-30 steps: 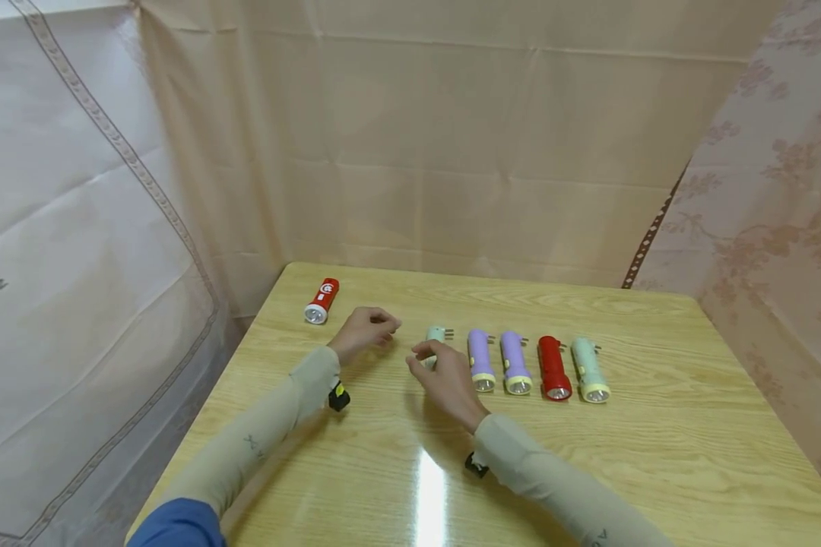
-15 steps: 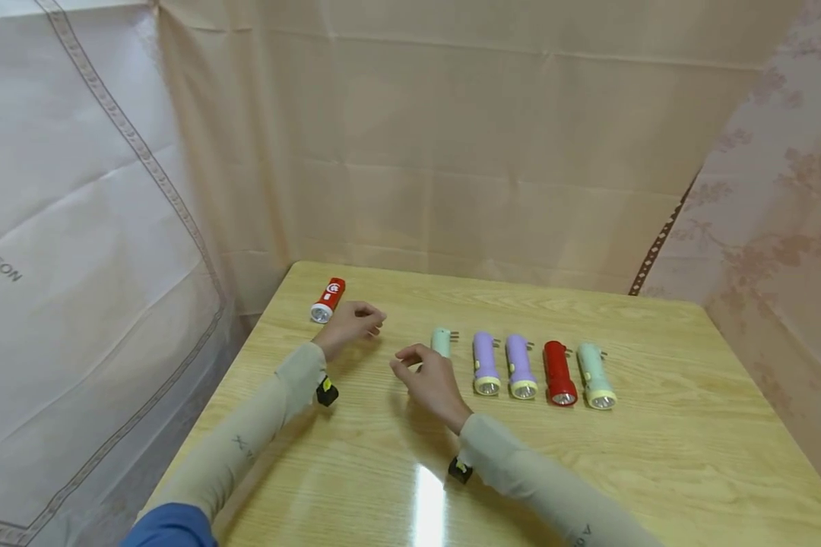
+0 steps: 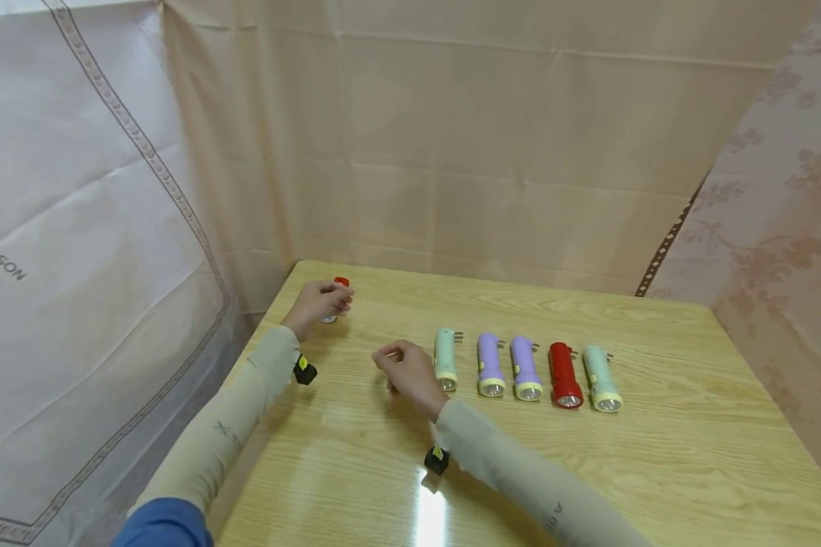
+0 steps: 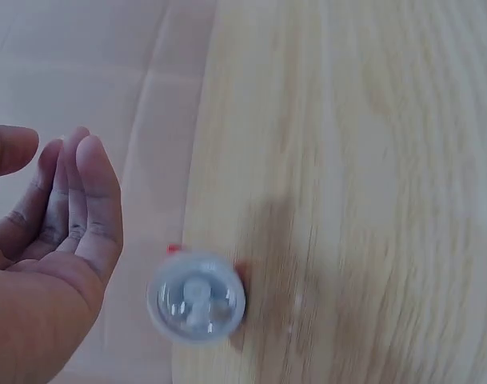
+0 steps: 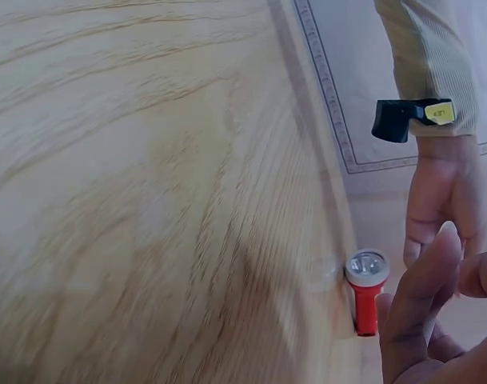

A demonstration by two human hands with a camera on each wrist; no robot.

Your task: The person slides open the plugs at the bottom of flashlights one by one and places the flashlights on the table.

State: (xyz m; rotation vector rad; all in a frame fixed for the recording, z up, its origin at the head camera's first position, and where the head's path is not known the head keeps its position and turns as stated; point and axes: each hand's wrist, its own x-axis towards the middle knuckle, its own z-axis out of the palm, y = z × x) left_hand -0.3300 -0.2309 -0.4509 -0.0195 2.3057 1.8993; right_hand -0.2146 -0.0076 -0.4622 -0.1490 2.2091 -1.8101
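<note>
My left hand [image 3: 318, 305] hovers over a red flashlight [image 3: 342, 281] with a white head at the far left corner of the table, hiding most of it in the head view. In the left wrist view, its clear lens [image 4: 197, 300] sits beside the loosely bent fingers [image 4: 97, 188], which hold nothing. My right hand [image 3: 409, 374] is above the table's middle, left of a mint-green flashlight [image 3: 445, 353]. Its fingers are loosely curved around nothing. The right wrist view shows the red flashlight lying on the table, beyond the fingertips.
Right of the mint-green flashlight lie two purple flashlights [image 3: 489, 361], a red flashlight [image 3: 564, 372] and another mint-green flashlight [image 3: 600, 376], in a row with plug prongs showing. Cloth curtains [image 3: 451, 152] hang behind and beside the wooden table [image 3: 684, 441].
Both hands have moved left. The left hand now covers most of the far-left red flashlight; the right hand has moved off the nearest mint-green one, which shows whole. The view has shifted slightly.
</note>
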